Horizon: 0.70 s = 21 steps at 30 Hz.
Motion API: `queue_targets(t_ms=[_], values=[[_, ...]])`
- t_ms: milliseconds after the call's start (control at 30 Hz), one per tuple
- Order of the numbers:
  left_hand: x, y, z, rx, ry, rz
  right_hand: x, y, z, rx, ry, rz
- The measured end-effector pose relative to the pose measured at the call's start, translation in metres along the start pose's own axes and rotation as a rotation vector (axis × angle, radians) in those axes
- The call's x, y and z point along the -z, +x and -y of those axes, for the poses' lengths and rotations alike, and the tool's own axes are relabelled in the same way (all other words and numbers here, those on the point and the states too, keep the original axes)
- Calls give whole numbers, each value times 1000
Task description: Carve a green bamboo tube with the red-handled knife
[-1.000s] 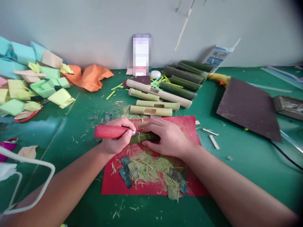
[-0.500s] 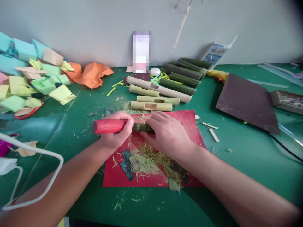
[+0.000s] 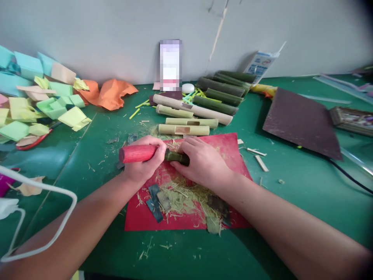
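Observation:
My left hand (image 3: 142, 159) is closed around a red wooden-handled tool (image 3: 136, 154), its butt end pointing left. The fingers hide the tool's working end. Just to the right, my right hand (image 3: 201, 159) grips a dark green bamboo piece (image 3: 175, 156), covering its right part. Both hands work close together above a red sheet (image 3: 134, 221). Under them on the sheet lie pale bamboo shavings (image 3: 182, 198) and some dark flat strips (image 3: 154, 204).
Beyond the sheet lie pale notched bamboo tubes (image 3: 183, 129) and dark green bamboo pieces (image 3: 217, 105). A phone (image 3: 170, 64) leans on the wall. Folded coloured papers (image 3: 52, 105) sit left, a brown board (image 3: 303, 124) right. A white cable (image 3: 74, 202) loops beside my left forearm.
The red handle has shifted slightly right and tilted a little, toward the bamboo piece. Both hands keep their grips. The whole view has shifted slightly.

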<state>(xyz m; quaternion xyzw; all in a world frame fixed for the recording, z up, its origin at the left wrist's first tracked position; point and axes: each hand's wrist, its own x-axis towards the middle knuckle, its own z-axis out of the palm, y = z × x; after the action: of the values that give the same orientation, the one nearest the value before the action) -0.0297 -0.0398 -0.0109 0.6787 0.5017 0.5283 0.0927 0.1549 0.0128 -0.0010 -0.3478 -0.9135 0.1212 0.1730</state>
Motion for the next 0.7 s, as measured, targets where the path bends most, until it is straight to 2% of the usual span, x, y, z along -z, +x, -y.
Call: queue_targets(t_ms=[500,700], values=[[2,-1,-1,51,21,22,0,-2,1,8,23,-35],[4,5,-3,6,63,149,-1,-1,0,-9,41,-24]])
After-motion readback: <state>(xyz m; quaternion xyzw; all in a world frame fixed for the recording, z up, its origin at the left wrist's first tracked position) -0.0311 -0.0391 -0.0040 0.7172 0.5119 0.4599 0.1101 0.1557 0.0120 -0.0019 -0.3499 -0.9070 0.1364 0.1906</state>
